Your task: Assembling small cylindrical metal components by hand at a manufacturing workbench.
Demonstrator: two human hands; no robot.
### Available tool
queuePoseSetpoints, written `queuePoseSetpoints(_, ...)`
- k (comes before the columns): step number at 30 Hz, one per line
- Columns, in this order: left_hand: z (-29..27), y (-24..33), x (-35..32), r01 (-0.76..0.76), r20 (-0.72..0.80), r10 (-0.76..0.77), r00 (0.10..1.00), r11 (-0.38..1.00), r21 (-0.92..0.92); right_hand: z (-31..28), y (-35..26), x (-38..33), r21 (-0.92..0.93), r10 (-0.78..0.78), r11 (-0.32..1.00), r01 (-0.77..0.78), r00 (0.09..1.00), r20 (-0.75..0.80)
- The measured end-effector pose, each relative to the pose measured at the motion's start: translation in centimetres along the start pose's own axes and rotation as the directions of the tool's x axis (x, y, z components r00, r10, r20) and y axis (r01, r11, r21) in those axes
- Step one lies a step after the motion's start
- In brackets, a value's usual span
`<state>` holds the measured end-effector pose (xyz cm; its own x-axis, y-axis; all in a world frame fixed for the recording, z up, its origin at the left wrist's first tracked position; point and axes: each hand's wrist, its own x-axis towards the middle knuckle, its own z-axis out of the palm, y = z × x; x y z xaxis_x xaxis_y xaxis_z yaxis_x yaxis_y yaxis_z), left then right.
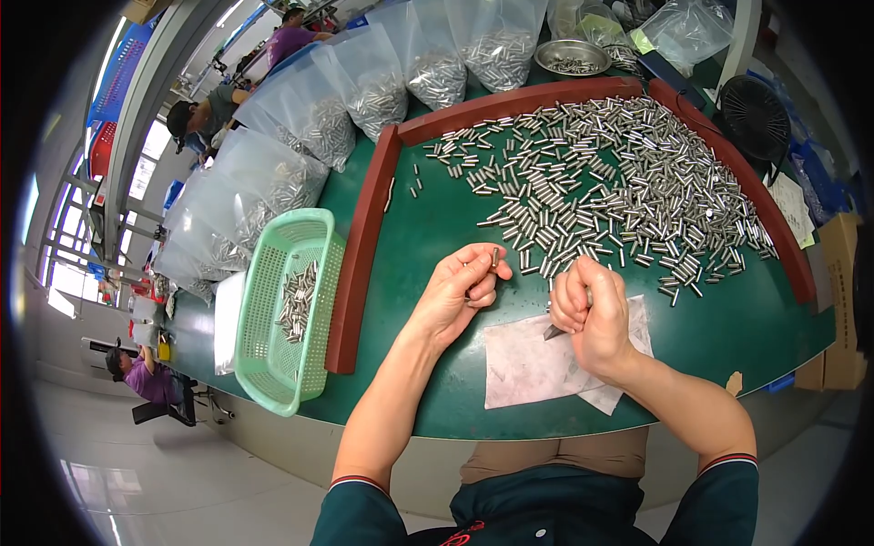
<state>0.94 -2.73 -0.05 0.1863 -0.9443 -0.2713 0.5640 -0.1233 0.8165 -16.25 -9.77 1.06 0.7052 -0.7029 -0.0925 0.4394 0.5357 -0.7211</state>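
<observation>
My left hand [460, 284] is closed, pinching a small metal pin [495, 257] upright between thumb and fingertips. Beside it my right hand [592, 314] makes a fist around a tool with a dark pointed tip [552, 333]; the rest of that tool is hidden in the palm. Under the right hand lies a stained whitish cloth [523, 369] on the green tabletop [719, 328]. Just beyond both hands spreads a large heap of short shiny metal pins [637, 173].
Reddish-brown rails [364, 264] border the heap. A light green plastic basket [314, 218] with some pins stands at left. Clear bags of pins [373, 100] line the far edge, with a metal bowl [573, 52]. A black fan [754, 116] stands at right. Other people sit beyond.
</observation>
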Motion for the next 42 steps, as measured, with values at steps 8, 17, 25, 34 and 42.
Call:
queuePoseSetpoints(8, 0.1, 0.3, -0.2, 0.007, -0.020, -0.007, 1.000, 1.000, -0.005, 0.0, 0.0, 0.0, 0.002, 0.003, 1.000, -0.003, 1.000, 0.006)
queuePoseSetpoints(17, 0.5, 0.2, -0.2, -0.005, -0.074, -0.001, 0.997, 0.996, -0.091, -0.1, 0.1, 0.0, 0.001, 0.000, 1.000, 0.000, 1.000, 0.001)
queuePoseSetpoints(25, 2.4, -1.1, -0.1, -0.182, 0.058, 0.452, 0.890, 0.236, 0.955, -0.1, 0.0, 0.1, 0.002, -0.009, 1.000, 0.009, 1.000, 0.010)
queuePoseSetpoints(34, 2.6, -1.9, 0.7, -0.333, 0.394, 0.378, 0.838, -0.217, 0.918, 0.0, 0.1, 0.1, -0.007, -0.027, 1.000, 0.027, 0.999, 0.020)
queuePoseSetpoints(42, 0.3, 0.4, -0.1, 0.034, -0.037, -0.045, 0.998, 0.964, -0.263, -0.1, 0.1, 0.1, 0.007, -0.010, 1.000, 0.010, 1.000, -0.001)
